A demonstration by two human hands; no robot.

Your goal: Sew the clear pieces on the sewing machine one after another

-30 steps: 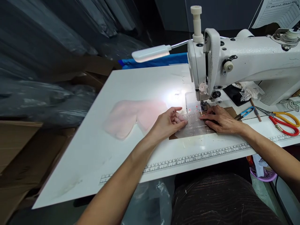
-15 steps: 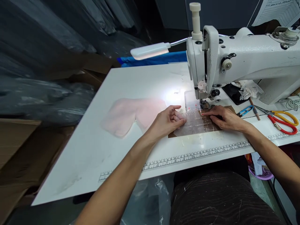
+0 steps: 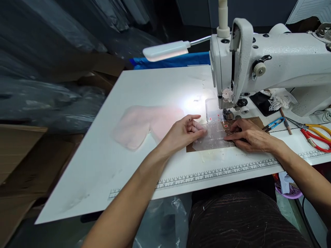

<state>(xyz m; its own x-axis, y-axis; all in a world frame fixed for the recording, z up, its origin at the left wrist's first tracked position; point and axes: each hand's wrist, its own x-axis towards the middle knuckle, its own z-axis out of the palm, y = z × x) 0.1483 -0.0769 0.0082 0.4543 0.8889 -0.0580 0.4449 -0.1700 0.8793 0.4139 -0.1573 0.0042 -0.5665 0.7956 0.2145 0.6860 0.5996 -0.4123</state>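
My left hand (image 3: 185,133) is at the left part of a clear plastic sheet (image 3: 215,134), its fingers curled and thumb tip drawn in against them. Whatever it pinches is too small to make out. My right hand (image 3: 248,135) rests with stretched fingertips on the sheet's right part, over a brown board (image 3: 254,121) that shows at both ends. The sheet has ruled lines and small red marks. Just beyond it is the presser foot (image 3: 227,114) of a white sewing machine (image 3: 281,55). A sheer pink fabric piece (image 3: 137,125) lies flat to the left, partly behind my left hand.
At the right lie blue thread snips (image 3: 274,124), a brown stick (image 3: 286,124) and red-and-yellow-handled scissors (image 3: 314,136). A lit lamp (image 3: 165,51) hangs over the white table (image 3: 85,172). A printed ruler (image 3: 214,174) follows the front edge. Lace scraps (image 3: 280,101) sit behind the snips.
My right fingertips have slid toward me over the plastic sheet, away from the presser foot. My left hand keeps its pose. The view has shifted slightly.
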